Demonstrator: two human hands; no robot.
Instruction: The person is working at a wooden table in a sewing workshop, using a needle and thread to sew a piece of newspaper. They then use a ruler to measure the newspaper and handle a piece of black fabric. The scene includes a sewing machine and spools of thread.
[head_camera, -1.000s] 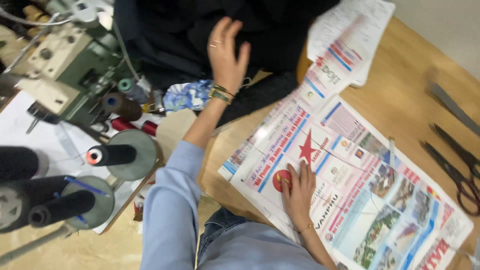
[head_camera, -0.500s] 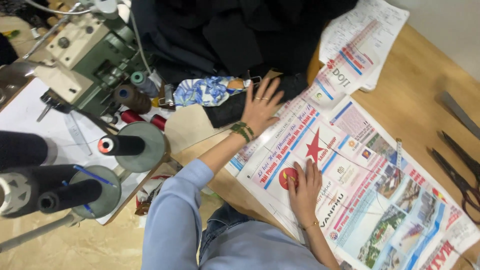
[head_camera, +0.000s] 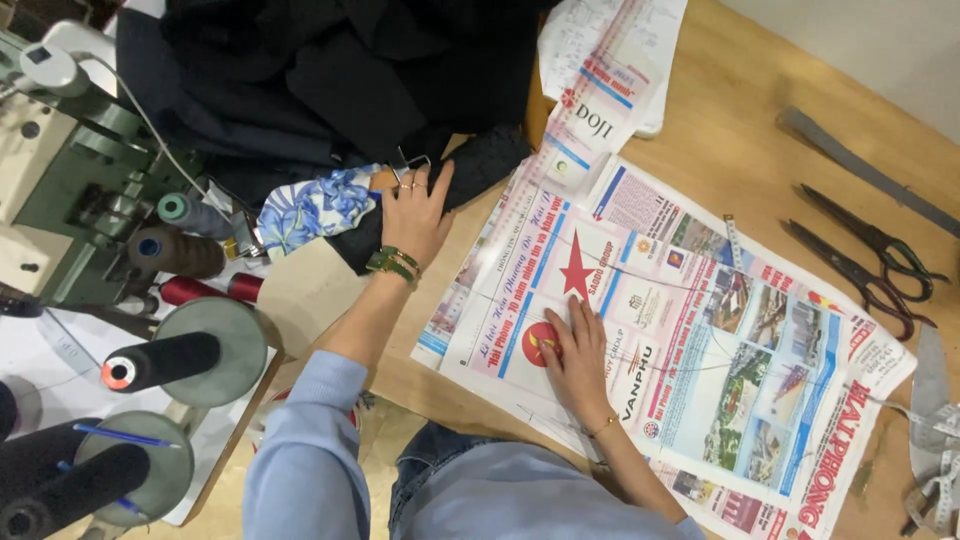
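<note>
A wooden table (head_camera: 740, 130) is carrying a spread newspaper (head_camera: 700, 350) at its near middle, black fabric (head_camera: 330, 70) lying at the far left, and two pairs of dark scissors (head_camera: 860, 255) resting at the right edge.

I'm seeing a newspaper (head_camera: 690, 330) showing white with blue bars, a red star and a red circle. Black fabric (head_camera: 330, 70) is lying dark and plain; a scrap (head_camera: 310, 210) beside it is showing a blue-and-white floral print. My left hand (head_camera: 415, 215) is wearing green-and-gold bangles (head_camera: 392, 262); sleeves are light blue. Thread cones (head_camera: 160, 360) are looking black, brown and red. Sewing machine (head_camera: 75, 170) is green and cream. Table (head_camera: 740, 130) is tan wood.
</note>
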